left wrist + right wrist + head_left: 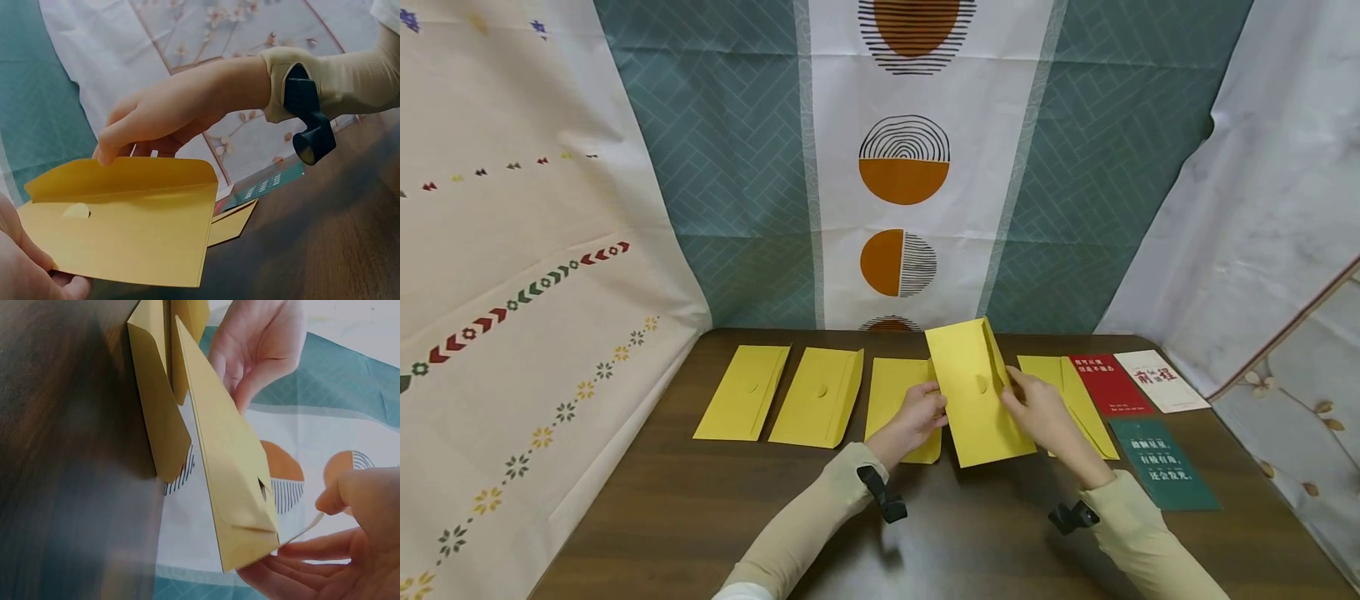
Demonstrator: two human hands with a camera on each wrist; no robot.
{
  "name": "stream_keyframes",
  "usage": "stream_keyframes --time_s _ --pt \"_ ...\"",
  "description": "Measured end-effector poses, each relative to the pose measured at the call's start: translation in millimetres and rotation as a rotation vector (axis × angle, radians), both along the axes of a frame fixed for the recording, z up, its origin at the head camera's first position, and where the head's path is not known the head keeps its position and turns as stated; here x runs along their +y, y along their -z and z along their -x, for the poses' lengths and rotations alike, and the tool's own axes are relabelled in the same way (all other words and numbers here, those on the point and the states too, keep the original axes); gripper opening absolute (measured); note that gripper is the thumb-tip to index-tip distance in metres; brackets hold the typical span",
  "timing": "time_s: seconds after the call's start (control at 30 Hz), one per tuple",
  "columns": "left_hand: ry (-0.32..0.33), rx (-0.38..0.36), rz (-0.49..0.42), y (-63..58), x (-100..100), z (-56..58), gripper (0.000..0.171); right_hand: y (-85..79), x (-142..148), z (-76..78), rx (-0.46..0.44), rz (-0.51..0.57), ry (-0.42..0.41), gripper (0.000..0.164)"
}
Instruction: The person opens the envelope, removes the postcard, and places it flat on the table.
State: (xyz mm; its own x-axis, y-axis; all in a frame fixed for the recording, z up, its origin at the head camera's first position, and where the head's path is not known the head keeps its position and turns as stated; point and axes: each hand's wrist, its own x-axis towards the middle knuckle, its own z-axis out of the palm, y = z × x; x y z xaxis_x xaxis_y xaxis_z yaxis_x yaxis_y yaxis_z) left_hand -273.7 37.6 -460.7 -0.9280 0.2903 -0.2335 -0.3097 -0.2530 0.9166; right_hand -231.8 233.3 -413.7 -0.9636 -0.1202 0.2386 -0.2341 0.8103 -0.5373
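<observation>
A yellow envelope [973, 417] is held up, tilted, above the table between both hands. My left hand [917, 412] grips it by the left long edge, with the thumb on the front in the left wrist view. On the opposite side, my right hand [1037, 412] pinches the edge of the flap [119, 178], which stands lifted away from the envelope body. A half-round cut [77, 211] shows on the front. Behind the left hand lies another yellow envelope [887, 396], partly covered. One more envelope [1052, 371] lies under the right hand and forearm.
Two yellow envelopes [741, 396] lie to the left on the dark wooden table [700, 517]. At the right are a red card [1108, 387], a white card [1161, 379] and a green card [1165, 467]. A patterned cloth [737, 167] hangs behind the table.
</observation>
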Motion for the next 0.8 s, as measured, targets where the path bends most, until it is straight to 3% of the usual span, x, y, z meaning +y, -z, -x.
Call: stream_keyframes --time_s 0.43,0.8 --pt "-0.024 -0.009 0.007 -1.9 -8 0.6 0.055 -2.7 11 -1.0 0.134 0.049 0.013 0.04" --pt "-0.021 -0.024 -0.017 -3.1 -13 -1.4 0.055 -4.1 14 -1.3 0.18 0.05 0.014 0.045"
